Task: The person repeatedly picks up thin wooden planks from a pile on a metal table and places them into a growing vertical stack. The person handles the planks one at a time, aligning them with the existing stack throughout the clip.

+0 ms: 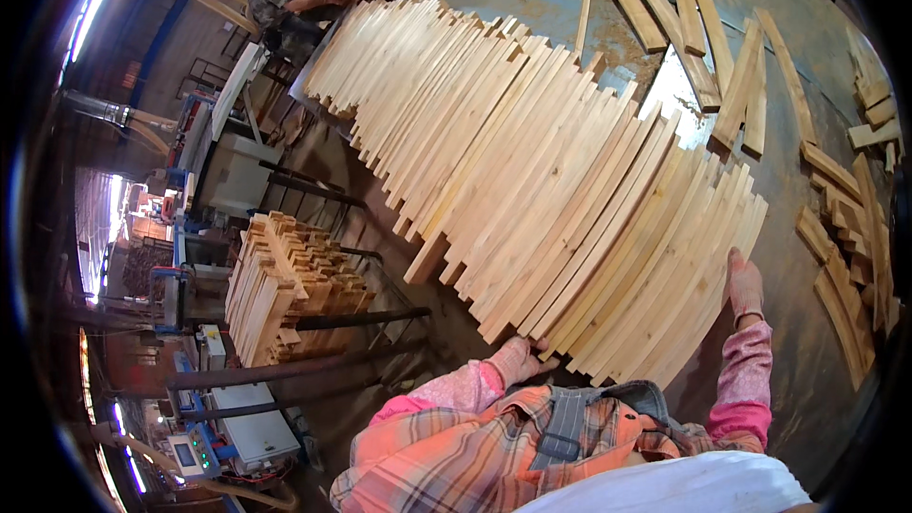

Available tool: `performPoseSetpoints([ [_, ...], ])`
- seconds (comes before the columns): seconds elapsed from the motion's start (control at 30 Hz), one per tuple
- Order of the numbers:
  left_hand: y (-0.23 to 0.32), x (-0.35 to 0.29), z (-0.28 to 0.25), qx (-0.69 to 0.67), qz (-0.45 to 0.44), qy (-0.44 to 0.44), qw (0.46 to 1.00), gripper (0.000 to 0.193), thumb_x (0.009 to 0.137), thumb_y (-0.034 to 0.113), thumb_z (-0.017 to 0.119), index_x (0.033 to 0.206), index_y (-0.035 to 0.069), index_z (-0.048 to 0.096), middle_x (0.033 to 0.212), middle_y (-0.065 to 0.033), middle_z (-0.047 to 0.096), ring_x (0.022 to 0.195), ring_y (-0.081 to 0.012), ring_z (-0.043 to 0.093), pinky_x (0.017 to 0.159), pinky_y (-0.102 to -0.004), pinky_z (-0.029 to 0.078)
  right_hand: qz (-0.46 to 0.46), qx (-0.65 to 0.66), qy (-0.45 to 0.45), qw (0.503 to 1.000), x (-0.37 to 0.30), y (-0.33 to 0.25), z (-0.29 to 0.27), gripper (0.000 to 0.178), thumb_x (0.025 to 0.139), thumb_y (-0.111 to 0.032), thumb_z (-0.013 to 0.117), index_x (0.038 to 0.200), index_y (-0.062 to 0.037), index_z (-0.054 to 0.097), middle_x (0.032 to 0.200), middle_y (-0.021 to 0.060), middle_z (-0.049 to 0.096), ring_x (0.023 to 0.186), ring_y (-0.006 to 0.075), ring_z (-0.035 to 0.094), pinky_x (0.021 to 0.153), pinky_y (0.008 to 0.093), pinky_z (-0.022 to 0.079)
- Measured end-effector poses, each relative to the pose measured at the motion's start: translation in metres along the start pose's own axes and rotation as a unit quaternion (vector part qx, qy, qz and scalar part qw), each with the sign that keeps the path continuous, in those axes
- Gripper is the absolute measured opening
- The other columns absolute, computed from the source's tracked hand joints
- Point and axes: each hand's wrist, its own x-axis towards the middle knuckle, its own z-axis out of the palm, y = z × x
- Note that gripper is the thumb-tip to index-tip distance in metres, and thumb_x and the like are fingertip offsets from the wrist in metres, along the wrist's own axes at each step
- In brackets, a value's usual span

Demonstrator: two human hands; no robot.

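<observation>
Long pale wooden strips [560, 218] lie side by side in a wide row across the metal table. My left hand [516, 361], in a pinkish glove with bare fingertips, is at the near-left ends of the strips, its fingers stretched along them. At the opposite end of the nearest strips, my right hand [745, 287] rests with straight fingers against the strip ends. It wears a similar glove, and its fingers are not wrapped around any strip. The undersides of both hands are hidden.
Loose boards [703, 28] lie scattered on the metal table [774, 218] beyond the row. More short pieces [845, 228] are heaped at the right. A stack of boards [285, 290] stands left, near dark metal bars [323, 375]. Another person [280, 0] works at the far left.
</observation>
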Motion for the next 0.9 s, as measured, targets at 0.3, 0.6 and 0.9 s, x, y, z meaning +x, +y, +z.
performPoseSetpoints([
  [0.3, 0.010, 0.024, -0.038, 0.020, -0.183, -0.219, 0.958, 0.039, 0.093, -0.004, 0.064, 0.128, 0.005, 0.050, 0.130, -0.0192, 0.050, 0.119, -0.0491, 0.052, 0.099, -0.0683, 0.048, 0.011, 0.104, 0.095, 0.990, -0.013, -0.018, 0.034, 0.072, 0.096, -0.057, 0.051, 0.114, 0.0103, 0.068, 0.118, 0.0378, 0.065, 0.117, 0.0513, 0.060, 0.098, 0.0507, 0.046],
  [0.6, 0.024, 0.086, -0.053, 0.130, -0.129, -0.227, 0.956, 0.033, 0.097, 0.016, 0.070, 0.125, 0.003, 0.059, 0.119, -0.0177, 0.066, 0.110, -0.0343, 0.066, 0.100, -0.0495, 0.052, 0.029, 0.162, 0.168, 0.972, -0.031, -0.011, 0.043, 0.066, 0.096, -0.052, 0.057, 0.113, 0.0107, 0.068, 0.114, 0.0335, 0.069, 0.114, 0.0453, 0.064, 0.096, 0.0480, 0.047],
  [0.9, 0.087, 0.086, -0.076, 0.137, -0.123, -0.235, 0.954, 0.033, 0.098, 0.019, 0.069, 0.125, 0.003, 0.059, 0.118, -0.0176, 0.066, 0.109, -0.0348, 0.065, 0.099, -0.0483, 0.053, 0.039, 0.047, 0.165, 0.984, -0.045, -0.074, 0.080, 0.069, 0.093, -0.054, 0.061, 0.115, 0.0107, 0.068, 0.110, 0.0339, 0.070, 0.114, 0.0465, 0.065, 0.096, 0.0490, 0.048],
])
